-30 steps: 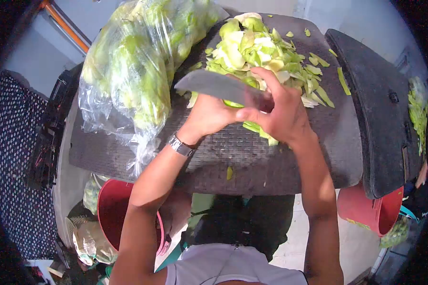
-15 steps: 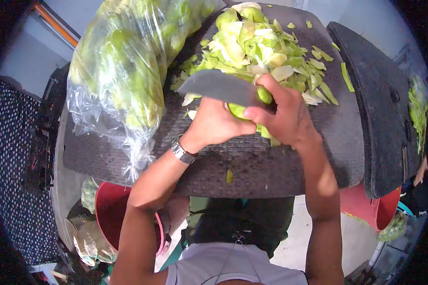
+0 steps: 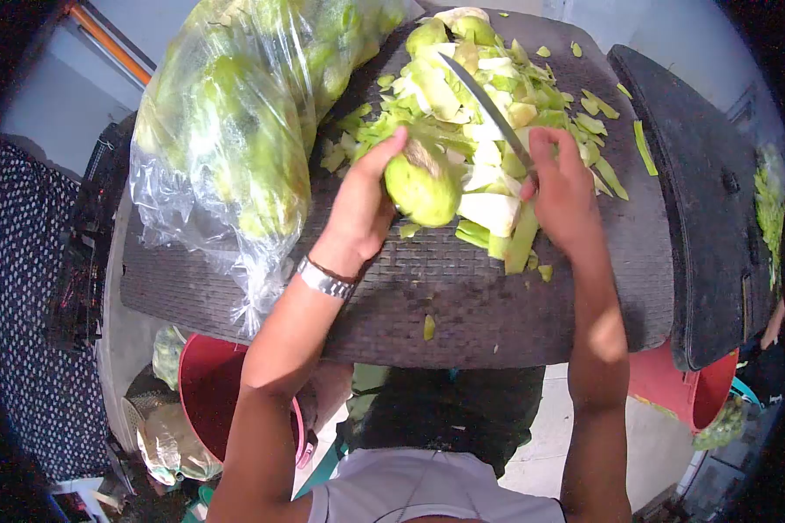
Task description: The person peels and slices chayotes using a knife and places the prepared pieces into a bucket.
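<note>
My left hand (image 3: 359, 207), with a metal watch at the wrist, holds a green fruit (image 3: 422, 186) that has a brownish patch on top. To its right, my right hand (image 3: 564, 193) is closed on the handle of a knife (image 3: 486, 102), whose blade points up and to the left, apart from the fruit. Behind and between the hands lies a heap of green and whitish peelings (image 3: 506, 105) on the dark woven table (image 3: 392, 305). Some pale pieces sit close to the right hand.
A clear plastic bag of green fruit (image 3: 235, 139) lies at the table's left. A dark panel (image 3: 702, 209) stands along the right side. Red buckets (image 3: 211, 392) (image 3: 689, 383) are below the table edge on both sides.
My hands have moved apart. The fruit has come into fuller view in my left hand, and the knife has swung from lying across the hands to pointing away, over the peelings.
</note>
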`<move>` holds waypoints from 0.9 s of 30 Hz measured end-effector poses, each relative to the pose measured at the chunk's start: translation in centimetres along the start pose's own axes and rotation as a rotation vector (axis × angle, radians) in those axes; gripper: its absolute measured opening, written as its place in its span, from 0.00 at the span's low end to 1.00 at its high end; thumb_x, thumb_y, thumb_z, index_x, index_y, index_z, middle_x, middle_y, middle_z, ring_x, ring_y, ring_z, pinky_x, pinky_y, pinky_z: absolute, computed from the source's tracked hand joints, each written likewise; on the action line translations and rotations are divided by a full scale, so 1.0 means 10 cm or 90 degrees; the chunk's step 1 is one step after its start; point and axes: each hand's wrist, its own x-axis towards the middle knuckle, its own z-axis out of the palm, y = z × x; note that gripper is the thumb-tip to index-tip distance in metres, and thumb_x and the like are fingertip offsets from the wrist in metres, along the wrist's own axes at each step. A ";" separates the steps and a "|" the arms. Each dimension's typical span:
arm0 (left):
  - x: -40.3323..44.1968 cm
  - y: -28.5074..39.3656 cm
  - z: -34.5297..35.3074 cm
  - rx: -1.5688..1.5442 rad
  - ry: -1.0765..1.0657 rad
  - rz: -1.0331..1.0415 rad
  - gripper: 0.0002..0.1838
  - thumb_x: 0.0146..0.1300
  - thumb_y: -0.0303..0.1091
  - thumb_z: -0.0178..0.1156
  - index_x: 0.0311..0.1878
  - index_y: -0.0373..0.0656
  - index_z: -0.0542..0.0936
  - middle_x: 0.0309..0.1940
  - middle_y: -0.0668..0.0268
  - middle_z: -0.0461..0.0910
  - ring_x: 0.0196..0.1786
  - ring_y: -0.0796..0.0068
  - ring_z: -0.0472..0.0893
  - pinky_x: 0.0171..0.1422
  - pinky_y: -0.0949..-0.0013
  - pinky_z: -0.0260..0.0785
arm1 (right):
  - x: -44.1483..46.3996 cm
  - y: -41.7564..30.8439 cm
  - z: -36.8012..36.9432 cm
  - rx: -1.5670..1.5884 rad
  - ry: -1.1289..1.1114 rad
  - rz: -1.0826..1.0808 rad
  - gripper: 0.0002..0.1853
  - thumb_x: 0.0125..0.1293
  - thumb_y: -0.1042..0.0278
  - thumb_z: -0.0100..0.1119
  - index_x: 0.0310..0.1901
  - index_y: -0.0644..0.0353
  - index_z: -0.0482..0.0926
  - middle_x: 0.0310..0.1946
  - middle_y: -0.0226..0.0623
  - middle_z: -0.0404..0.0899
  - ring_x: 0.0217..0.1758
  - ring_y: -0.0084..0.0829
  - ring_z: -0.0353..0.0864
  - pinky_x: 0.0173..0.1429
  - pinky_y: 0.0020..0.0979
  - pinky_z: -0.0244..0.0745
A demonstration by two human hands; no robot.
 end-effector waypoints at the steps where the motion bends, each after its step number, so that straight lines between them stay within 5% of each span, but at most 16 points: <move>1: -0.04 0.06 0.04 -0.064 0.001 -0.024 0.23 0.75 0.44 0.60 0.63 0.36 0.77 0.53 0.60 0.84 0.57 0.64 0.85 0.59 0.58 0.79 | 0.00 -0.03 0.00 0.024 -0.007 0.024 0.28 0.79 0.42 0.54 0.62 0.61 0.73 0.33 0.46 0.86 0.35 0.39 0.89 0.45 0.42 0.79; 2: 0.04 0.00 -0.14 -0.118 -0.061 -0.041 0.23 0.76 0.43 0.57 0.65 0.37 0.76 0.62 0.57 0.83 0.65 0.60 0.83 0.65 0.50 0.79 | 0.02 -0.01 0.01 0.036 -0.009 0.024 0.28 0.79 0.43 0.55 0.62 0.62 0.73 0.32 0.44 0.86 0.34 0.37 0.88 0.44 0.41 0.78; 9: 0.01 -0.18 -0.13 -0.120 -0.105 -0.049 0.25 0.69 0.30 0.62 0.68 0.34 0.73 0.62 0.54 0.81 0.66 0.53 0.80 0.71 0.45 0.74 | 0.03 0.05 0.05 0.099 -0.063 -0.053 0.25 0.77 0.45 0.59 0.57 0.61 0.78 0.30 0.38 0.85 0.31 0.27 0.85 0.37 0.34 0.76; 13: 0.04 -0.29 -0.16 -0.261 -0.123 -0.107 0.26 0.71 0.42 0.58 0.67 0.36 0.74 0.59 0.53 0.82 0.57 0.55 0.83 0.61 0.50 0.77 | -0.05 -0.05 0.06 0.074 -0.140 -0.047 0.23 0.76 0.46 0.61 0.53 0.61 0.79 0.27 0.38 0.84 0.30 0.26 0.84 0.35 0.33 0.74; 17: -0.06 -0.23 -0.06 -0.398 -0.134 -0.120 0.22 0.76 0.46 0.52 0.63 0.39 0.77 0.58 0.57 0.84 0.60 0.62 0.84 0.60 0.51 0.78 | -0.11 -0.09 0.11 0.046 -0.116 -0.079 0.24 0.73 0.44 0.65 0.51 0.61 0.80 0.25 0.39 0.83 0.28 0.27 0.82 0.34 0.32 0.75; 23: -0.03 -0.27 -0.10 -0.399 -0.114 -0.034 0.21 0.79 0.43 0.48 0.64 0.40 0.76 0.59 0.58 0.83 0.59 0.58 0.83 0.67 0.51 0.74 | -0.31 -0.17 0.19 -0.076 -0.140 -0.230 0.31 0.61 0.38 0.74 0.42 0.62 0.77 0.24 0.42 0.82 0.27 0.36 0.84 0.34 0.39 0.77; 24: -0.01 -0.31 -0.07 -0.365 -0.044 0.027 0.24 0.80 0.48 0.49 0.66 0.40 0.75 0.60 0.57 0.82 0.61 0.57 0.82 0.71 0.52 0.72 | -0.36 -0.18 0.24 -0.098 -0.149 -0.246 0.32 0.60 0.37 0.75 0.40 0.62 0.76 0.24 0.42 0.82 0.27 0.39 0.84 0.35 0.40 0.78; 27: -0.03 -0.30 -0.07 -0.405 -0.010 -0.077 0.28 0.78 0.57 0.50 0.64 0.42 0.78 0.62 0.56 0.82 0.64 0.55 0.81 0.73 0.49 0.71 | -0.47 -0.19 0.36 -0.178 -0.163 -0.296 0.34 0.56 0.34 0.76 0.38 0.61 0.74 0.25 0.43 0.81 0.29 0.48 0.86 0.36 0.47 0.79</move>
